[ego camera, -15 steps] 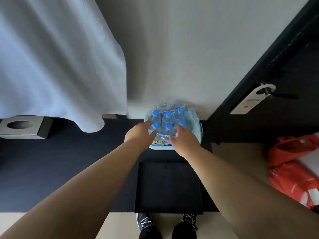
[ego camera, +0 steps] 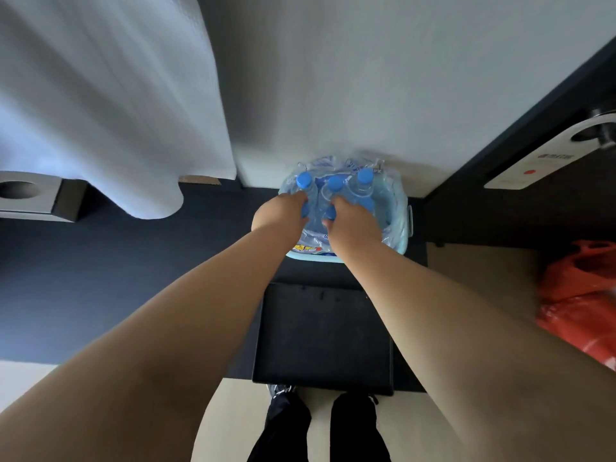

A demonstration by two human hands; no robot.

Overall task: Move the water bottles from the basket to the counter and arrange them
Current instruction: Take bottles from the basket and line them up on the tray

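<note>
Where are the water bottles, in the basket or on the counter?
In the basket: the water bottles stand upright inside it, left hand and right hand each gripping one.

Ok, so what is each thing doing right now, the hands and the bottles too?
Left hand, grips the clear plastic, blue-capped front left bottle.
Right hand, grips the front middle bottle.
Other bottles, upright, untouched.
Pale blue plastic basket, on the dark counter, holding the bottles.
Clear plastic wrap, torn open.
Black rectangular tray, flat on the counter.
</note>
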